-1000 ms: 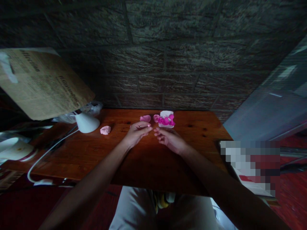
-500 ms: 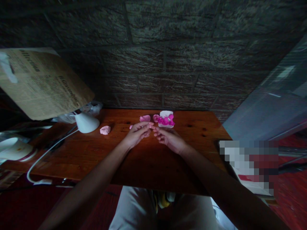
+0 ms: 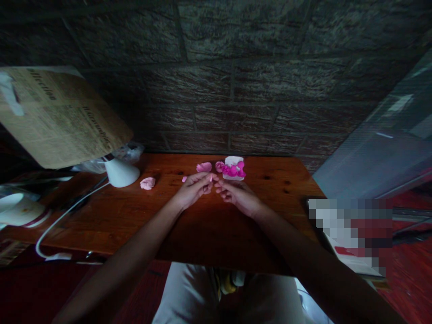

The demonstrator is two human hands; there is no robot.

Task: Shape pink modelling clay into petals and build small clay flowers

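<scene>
Above the wooden table, my left hand [image 3: 194, 189] pinches a small piece of pink clay [image 3: 211, 178] between thumb and forefinger. My right hand [image 3: 238, 195] faces it with curled fingers, thumb and forefinger closed beside the left fingertips; whatever lies between them is hidden. Just behind the hands rests a flattened pink clay lump [image 3: 204, 167]. A rolled, rose-like pink piece [image 3: 219, 167] lies to its right. Next to that, bright magenta pieces [image 3: 232, 170] sit on a white pad [image 3: 234, 159]. A crumpled pale pink lump [image 3: 147, 183] is farther left.
A lamp with a newsprint-patterned shade [image 3: 64, 117] and white base [image 3: 122, 173] stands at left, its white cord [image 3: 64, 216] crossing the table [image 3: 111, 225]. A white cup [image 3: 20, 209] lies at far left. A brick wall [image 3: 202, 81] closes off the back.
The right fingertips have shifted slightly against the left ones, and the pink piece shows at a slightly different angle. The things on the table lie as before.
</scene>
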